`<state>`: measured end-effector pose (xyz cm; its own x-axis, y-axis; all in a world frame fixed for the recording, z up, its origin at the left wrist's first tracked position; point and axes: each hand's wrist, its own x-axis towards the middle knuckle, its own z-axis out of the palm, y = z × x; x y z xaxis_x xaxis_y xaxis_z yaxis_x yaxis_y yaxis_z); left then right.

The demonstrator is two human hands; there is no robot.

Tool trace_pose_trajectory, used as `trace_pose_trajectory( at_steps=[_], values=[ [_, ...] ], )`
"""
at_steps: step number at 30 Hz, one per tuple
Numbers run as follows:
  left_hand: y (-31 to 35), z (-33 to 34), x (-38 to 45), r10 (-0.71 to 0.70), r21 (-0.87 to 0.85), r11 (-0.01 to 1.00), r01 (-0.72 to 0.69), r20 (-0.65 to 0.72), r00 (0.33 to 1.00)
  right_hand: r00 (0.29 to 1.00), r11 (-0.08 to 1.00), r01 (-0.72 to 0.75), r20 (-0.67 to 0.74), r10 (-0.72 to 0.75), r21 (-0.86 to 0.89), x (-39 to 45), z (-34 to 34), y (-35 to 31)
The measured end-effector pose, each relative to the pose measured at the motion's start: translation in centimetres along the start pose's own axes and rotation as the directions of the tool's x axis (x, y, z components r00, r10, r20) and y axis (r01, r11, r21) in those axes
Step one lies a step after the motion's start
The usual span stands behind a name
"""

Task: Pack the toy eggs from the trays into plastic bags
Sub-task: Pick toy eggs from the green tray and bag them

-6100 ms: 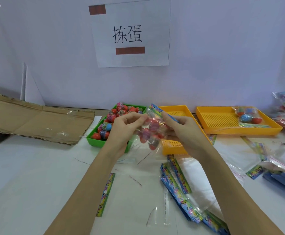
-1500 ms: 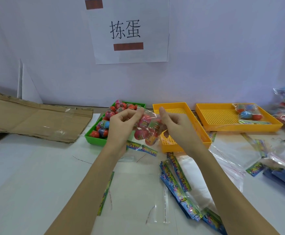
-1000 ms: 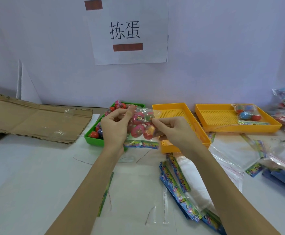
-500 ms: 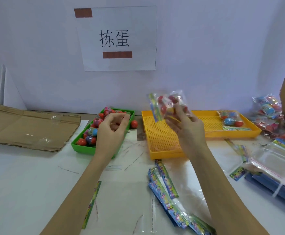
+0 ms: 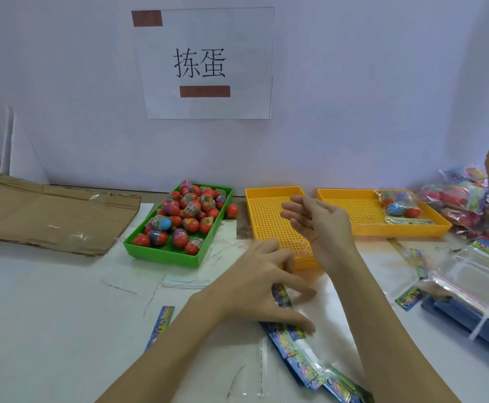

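Left hand (image 5: 262, 282), fingers spread and holding nothing, is hovering directly over the bags (image 5: 298, 349), whose stack is running lengthwise from under the palm toward the near right; right hand (image 5: 318, 225) is hanging open, farther off, over the yellow tray (image 5: 266, 216); eggs (image 5: 185, 218) are lying in the green tray (image 5: 162, 253), beyond-left

My white table (image 5: 48, 301) carries a lot — flattened cardboard (image 5: 48, 216) at far left, a green tray (image 5: 162, 254) of toy eggs, two yellow trays (image 5: 269, 222) (image 5: 353, 205) beside it. One loose egg (image 5: 232, 210) sits by the green tray. Empty plastic bags (image 5: 304, 365) lie near me — filled bags (image 5: 461, 199) pile at right.
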<state>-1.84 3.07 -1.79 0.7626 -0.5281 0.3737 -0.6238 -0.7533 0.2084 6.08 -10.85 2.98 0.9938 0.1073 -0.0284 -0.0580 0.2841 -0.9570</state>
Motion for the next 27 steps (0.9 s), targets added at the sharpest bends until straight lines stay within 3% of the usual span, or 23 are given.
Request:
trace_pose_trajectory(
  at_steps=[6,9,12,14,16,18,20,21,23,25,27],
  values=[
    [-0.5,-0.6,0.2,-0.033,-0.068,0.997,0.033,0.007,0.999,1.0,0.997,-0.028,-0.013,0.027,-0.079,0.5,-0.2,0.3],
    [-0.8,-0.9,-0.1,-0.12,-0.193,0.976,0.105,-0.067,0.991,0.999,0.987,-0.029,0.037,0.035,-0.156,0.6,-0.5,0.1],
    [-1.7,-1.6,-0.2,-0.263,-0.295,0.935,0.197,-0.204,0.943,0.992,0.925,0.072,0.12,-0.029,-0.374,0.6,-0.8,0.1],
    [-2.6,-2.1,-0.2,-0.449,-0.427,0.848,0.313,-0.266,0.853,0.977,0.883,0.144,0.208,-0.054,-0.448,0.6,-0.6,0.1],
    [-3.6,-2.5,-0.3,-0.663,-0.639,0.66,0.395,-0.249,0.707,0.955,0.875,0.157,0.296,-0.016,-0.458,0.7,-0.3,0.3],
    [-4.5,-2.6,-0.5,-0.812,-0.836,0.408,0.368,-0.148,0.564,0.93,0.883,0.19,0.366,-0.022,-0.429,0.6,0.0,0.6],
    [-4.7,-2.9,-0.5,-0.882,-0.935,0.208,0.289,-0.051,0.468,0.917,0.914,0.206,0.394,-0.056,-0.35,0.4,0.2,1.0],
    [-4.7,-3.1,-0.4,-0.895,-0.962,0.14,0.234,-0.022,0.445,0.911,0.925,0.202,0.409,-0.057,-0.32,0.3,0.2,1.2],
    [-4.5,-3.4,-0.4,-0.879,-0.984,0.087,0.156,-0.002,0.477,0.908,0.917,0.212,0.414,-0.057,-0.339,0.3,0.2,1.3],
    [-4.3,-3.5,-0.4,-0.853,-0.976,0.105,0.19,0.009,0.521,0.923,0.879,0.248,0.376,-0.087,-0.407,0.4,0.2,1.4],
    [-4.3,-3.5,-0.6,-0.848,-0.935,0.197,0.294,-0.012,0.53,0.928,0.844,0.282,0.354,-0.119,-0.456,0.5,0.2,1.5]
  ],
)
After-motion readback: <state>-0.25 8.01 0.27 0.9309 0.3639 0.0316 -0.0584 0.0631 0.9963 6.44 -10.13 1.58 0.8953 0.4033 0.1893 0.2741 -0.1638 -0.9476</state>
